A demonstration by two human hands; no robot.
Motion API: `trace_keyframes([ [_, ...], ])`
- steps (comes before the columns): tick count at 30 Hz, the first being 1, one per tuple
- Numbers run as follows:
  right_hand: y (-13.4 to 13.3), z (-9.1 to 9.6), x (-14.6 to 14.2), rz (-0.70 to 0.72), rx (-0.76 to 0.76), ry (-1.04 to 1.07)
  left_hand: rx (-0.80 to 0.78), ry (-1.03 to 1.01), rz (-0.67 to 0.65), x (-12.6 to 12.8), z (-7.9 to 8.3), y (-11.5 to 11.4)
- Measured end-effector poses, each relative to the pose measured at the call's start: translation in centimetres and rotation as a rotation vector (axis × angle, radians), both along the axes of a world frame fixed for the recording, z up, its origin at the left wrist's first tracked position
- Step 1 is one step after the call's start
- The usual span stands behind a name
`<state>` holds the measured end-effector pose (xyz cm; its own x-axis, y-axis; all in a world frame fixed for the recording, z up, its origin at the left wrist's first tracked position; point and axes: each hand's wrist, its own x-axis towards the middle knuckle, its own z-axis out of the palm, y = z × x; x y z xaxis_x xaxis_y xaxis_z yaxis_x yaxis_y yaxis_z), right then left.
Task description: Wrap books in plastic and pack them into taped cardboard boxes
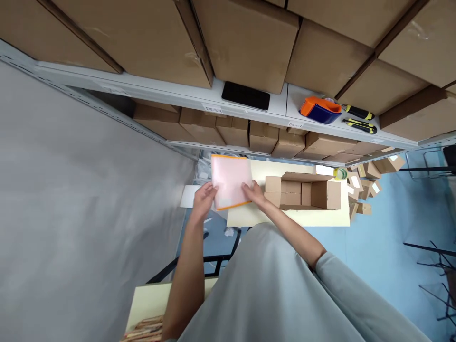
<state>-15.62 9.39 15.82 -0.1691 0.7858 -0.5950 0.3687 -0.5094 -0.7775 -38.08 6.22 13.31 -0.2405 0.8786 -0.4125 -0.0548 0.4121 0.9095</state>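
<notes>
Between my two hands is a flat, pale pink rectangular pack (231, 180) with orange strips along its upper and lower edges. It looks slightly blurred, and I cannot tell what is in it. My left hand (204, 200) is closed on the left edge, thumb on top. At the right edge, my right hand (255, 194) grips it, thumb over the surface and fingers partly hidden behind. To the right, an open cardboard box (326, 195) with raised flaps lies on the cream table (249, 218).
A shelf (210, 97) above carries large cartons, a black phone (245, 96), an orange-and-blue tape dispenser (320, 110) and yellow-black utility knives (359, 126). A tape roll (340, 174) sits behind the box. Small cartons (366, 183) are heaped at right. A grey wall (89, 190) rises at left.
</notes>
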Motion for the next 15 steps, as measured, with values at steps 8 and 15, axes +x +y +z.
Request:
trace_keyframes([
  [8, -3.0, 8.8, 7.5, -0.377, 0.065, 0.440, -0.019, -0.196, 0.085, 2.1, 8.9, -4.8],
  [15, -5.1, 12.8, 17.3, -0.572, 0.085, 0.522, -0.068, -0.462, -0.004, 14.0, 11.2, -4.2],
])
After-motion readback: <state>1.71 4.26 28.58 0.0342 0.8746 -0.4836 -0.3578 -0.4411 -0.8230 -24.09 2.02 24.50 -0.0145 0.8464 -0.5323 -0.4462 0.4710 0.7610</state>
